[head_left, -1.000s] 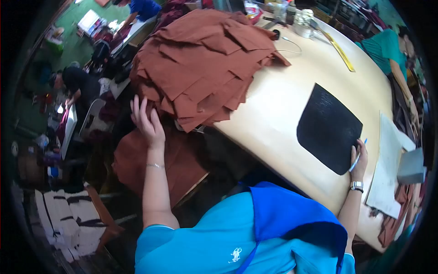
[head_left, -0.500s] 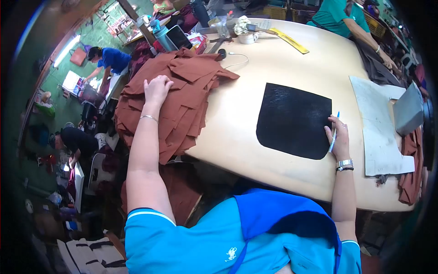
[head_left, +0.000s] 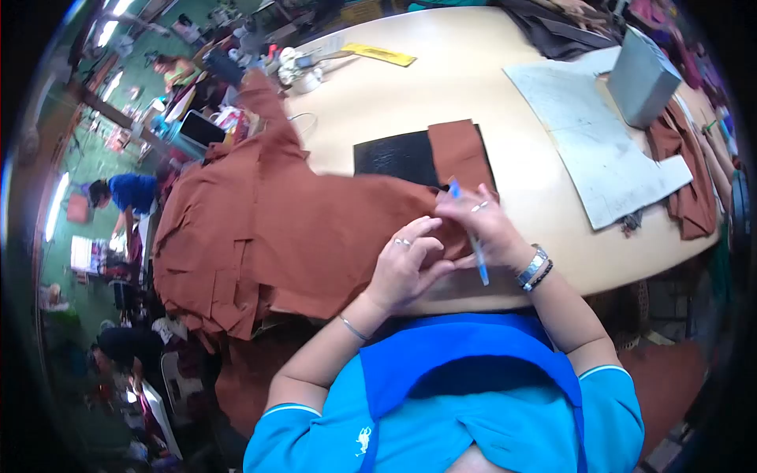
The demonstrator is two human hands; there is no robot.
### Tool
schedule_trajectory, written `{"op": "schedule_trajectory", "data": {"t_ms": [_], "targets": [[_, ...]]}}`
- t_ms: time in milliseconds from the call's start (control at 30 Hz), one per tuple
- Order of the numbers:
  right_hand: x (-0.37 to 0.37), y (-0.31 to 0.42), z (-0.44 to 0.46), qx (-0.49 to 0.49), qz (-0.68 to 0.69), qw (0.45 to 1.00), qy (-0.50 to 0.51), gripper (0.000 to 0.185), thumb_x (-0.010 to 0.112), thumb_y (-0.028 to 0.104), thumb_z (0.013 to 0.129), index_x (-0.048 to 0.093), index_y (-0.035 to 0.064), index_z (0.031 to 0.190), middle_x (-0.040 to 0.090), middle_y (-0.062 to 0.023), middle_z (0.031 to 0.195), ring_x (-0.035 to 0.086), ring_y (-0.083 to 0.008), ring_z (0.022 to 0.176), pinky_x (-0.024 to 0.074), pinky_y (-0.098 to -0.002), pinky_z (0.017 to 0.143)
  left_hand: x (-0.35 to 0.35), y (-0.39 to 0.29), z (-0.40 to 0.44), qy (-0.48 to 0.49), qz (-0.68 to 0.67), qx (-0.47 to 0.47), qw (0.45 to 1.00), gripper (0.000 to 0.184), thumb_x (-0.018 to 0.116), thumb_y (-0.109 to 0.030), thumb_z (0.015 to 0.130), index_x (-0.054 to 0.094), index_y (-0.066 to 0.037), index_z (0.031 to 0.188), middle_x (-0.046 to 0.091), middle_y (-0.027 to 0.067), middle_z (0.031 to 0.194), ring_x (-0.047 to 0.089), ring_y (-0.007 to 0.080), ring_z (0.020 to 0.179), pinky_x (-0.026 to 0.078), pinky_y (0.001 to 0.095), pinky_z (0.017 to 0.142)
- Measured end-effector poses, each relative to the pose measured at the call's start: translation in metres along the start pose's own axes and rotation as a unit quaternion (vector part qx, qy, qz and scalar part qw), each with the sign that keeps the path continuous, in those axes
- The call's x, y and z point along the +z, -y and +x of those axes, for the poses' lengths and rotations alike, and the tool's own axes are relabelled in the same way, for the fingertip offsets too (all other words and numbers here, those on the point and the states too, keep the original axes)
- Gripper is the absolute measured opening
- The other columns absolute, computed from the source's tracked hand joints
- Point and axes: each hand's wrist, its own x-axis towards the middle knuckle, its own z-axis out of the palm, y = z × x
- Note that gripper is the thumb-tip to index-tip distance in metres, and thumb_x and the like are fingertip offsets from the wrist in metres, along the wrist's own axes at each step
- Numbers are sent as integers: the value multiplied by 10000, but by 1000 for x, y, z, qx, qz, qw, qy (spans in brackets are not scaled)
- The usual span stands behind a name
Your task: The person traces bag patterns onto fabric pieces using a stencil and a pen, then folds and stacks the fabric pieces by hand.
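A large rust-brown cloth piece [head_left: 323,236] stretches from the heap of similar pieces [head_left: 209,229] at the left to my hands. My left hand [head_left: 406,264] pinches its near right edge. Just beside it, my right hand [head_left: 481,229] is closed on the same cloth and also carries a blue-and-white pen [head_left: 478,256] between its fingers. Beyond my hands the black sheet [head_left: 394,156] lies on the table, partly covered by the cloth. A small rust-brown rectangular piece [head_left: 459,151] rests over the sheet's right part.
Pale pattern pieces [head_left: 579,134] and a grey block [head_left: 643,77] are on the table [head_left: 426,87] at the right. A yellow ruler [head_left: 380,54] and a white cup [head_left: 306,79] stand at the back. Other people work at the left; a co-worker's hand shows at top right.
My left hand has moved from the heap to the right, bringing a large cloth piece over the black sheet. My right hand has left the sheet's edge for the cloth. The view has shifted.
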Motion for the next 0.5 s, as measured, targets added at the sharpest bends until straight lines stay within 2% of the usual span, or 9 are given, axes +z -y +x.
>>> {"op": "schedule_trajectory", "data": {"t_ms": [33,100,133,300,333,367,433,467,500], "targets": [[7,-3,-9,20,-7,998,51,563,817,286,738,585,181,1240,674,-36,1053,607,-246,1102,266,-613,1106,9,0,-6,23,75,-5,997,529,776,-351,783,528,-79,1162,511,183,1343,486,377,1257,387,488,1037],[8,-10,-25,25,-13,997,65,292,756,186,789,643,173,1057,667,12,837,649,-195,955,288,-608,1101,14,-5,-17,64,141,-105,982,769,761,-486,753,454,-77,1327,478,183,1375,430,360,1311,327,520,1071],[5,-9,-30,37,3,998,43,190,744,63,764,657,139,914,684,24,848,656,-177,881,288,-601,1106,13,-5,-22,67,140,-131,979,790,759,-506,744,462,-75,1335,483,183,1370,427,355,1313,325,518,1070],[-9,0,-45,76,6,997,-2,254,770,66,748,646,131,960,684,0,901,651,-184,885,360,-578,1070,-11,-10,-46,131,178,-181,958,804,757,-565,705,547,-70,1303,478,182,1375,422,328,1317,330,505,1058],[-10,3,-45,88,13,996,-3,273,779,79,747,645,133,978,687,-6,932,650,-189,901,356,-579,1071,-15,-20,-43,105,177,-165,965,555,767,-431,758,633,-65,1153,546,164,1304,493,318,1248,358,474,1035],[-11,5,-45,99,19,995,-4,292,787,92,746,644,134,996,689,-13,962,649,-194,917,353,-580,1073,-12,-18,-47,106,135,-154,973,473,750,-376,779,635,-67,1119,575,148,1256,523,307,1206,375,472,1017],[-16,15,-41,46,-26,998,-19,396,815,271,738,632,150,1068,673,-37,1087,626,-223,1024,270,-603,1112,-6,-11,-57,107,48,-131,984,311,715,-266,821,639,-71,1050,634,116,1160,584,286,1123,408,466,981],[-21,29,-33,21,-43,999,-19,403,799,317,749,628,149,1073,665,-46,1102,614,-230,1057,247,-607,1119,-1,-13,-56,73,-4,-104,992,196,689,-82,783,636,-67,971,680,73,1008,649,268,960,473,408,858],[-22,40,-27,-4,-60,998,-18,415,782,364,761,623,149,1078,656,-55,1118,603,-237,1091,225,-610,1127,0,-15,-55,80,-5,-71,994,219,691,-68,765,638,-69,978,682,75,1001,656,268,934,484,395,829]]}}
